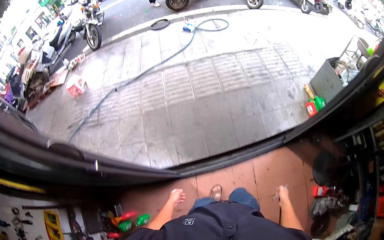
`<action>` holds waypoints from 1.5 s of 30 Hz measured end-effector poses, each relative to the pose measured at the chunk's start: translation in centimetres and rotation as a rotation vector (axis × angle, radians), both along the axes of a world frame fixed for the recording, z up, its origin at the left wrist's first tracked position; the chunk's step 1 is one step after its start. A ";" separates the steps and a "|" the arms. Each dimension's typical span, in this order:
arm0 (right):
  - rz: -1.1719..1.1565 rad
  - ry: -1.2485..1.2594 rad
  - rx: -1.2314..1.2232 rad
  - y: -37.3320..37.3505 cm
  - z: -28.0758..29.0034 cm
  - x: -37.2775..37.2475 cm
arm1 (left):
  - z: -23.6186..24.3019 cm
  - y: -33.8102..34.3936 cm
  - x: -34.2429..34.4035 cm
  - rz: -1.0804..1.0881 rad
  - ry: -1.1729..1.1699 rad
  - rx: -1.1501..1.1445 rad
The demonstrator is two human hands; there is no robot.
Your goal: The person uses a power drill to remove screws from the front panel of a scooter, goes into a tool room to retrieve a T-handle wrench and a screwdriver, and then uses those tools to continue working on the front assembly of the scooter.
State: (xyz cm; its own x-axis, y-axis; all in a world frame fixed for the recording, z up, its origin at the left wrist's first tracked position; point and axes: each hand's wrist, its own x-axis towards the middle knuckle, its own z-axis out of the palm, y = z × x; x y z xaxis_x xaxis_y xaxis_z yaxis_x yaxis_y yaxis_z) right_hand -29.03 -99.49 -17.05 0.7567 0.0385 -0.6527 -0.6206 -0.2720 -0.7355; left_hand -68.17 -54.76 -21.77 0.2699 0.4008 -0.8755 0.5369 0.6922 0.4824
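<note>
I log the right hand (283,193) with fingers closed on a slim, pale item (275,198) above the red-brown floor (274,168), probably light, stiff, best pinched mid-length; left hand (176,197) loosely curled, apparently bare.

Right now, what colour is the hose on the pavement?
The hose is blue-green, clearest in the head view.

A small, slim, pale thing (276,197), greyish-white and perhaps translucent, is held in the fingers (282,188) of the right hand (283,194). Part of it is hidden by the grip; the visible part juts out on the hand's left side, toward the trousered knee (246,197) but apart from it. It shows against the reddish-brown tiled floor (271,170), apparently raised above it. Its kind and exact outline are too small to tell.
</note>
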 end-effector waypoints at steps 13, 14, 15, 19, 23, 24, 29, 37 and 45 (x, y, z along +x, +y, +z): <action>-0.163 0.565 -0.049 14.3 0.5 31.0 | 7.5 27.0 47.0 -0.233 0.091 0.160; -0.101 0.532 0.008 17.0 1.1 35.8 | 9.0 27.9 49.1 -0.293 0.082 0.152; -0.065 0.481 -0.008 19.3 2.1 40.5 | 10.4 28.6 51.2 -0.349 0.070 0.141; 0.168 0.162 -0.085 30.5 6.2 60.2 | 13.2 32.9 59.7 -0.303 0.010 0.109; 0.369 -0.051 -0.154 41.2 9.5 76.0 | 10.4 38.9 67.5 -0.184 0.061 0.072; 0.395 -0.090 -0.200 43.4 10.0 78.6 | 9.5 40.4 69.2 -0.171 0.093 0.034; 0.463 0.185 -0.440 49.2 12.4 84.1 | 9.3 50.2 78.5 -0.175 0.148 -0.016; 0.853 0.283 -0.563 55.6 17.5 89.7 | 16.9 69.4 98.6 -0.115 0.010 0.166; 0.741 0.381 -0.670 69.6 13.3 108.0 | 16.7 82.5 118.5 -0.139 0.022 0.169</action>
State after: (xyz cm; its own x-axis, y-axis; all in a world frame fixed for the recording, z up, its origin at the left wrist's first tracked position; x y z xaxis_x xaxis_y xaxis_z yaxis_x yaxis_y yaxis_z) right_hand 78.98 -29.85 -3.73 0.4332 -0.0494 -0.8999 -0.2927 -0.9521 -0.0887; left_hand 50.30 27.75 -5.06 0.3147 0.5024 -0.8053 0.6331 0.5211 0.5724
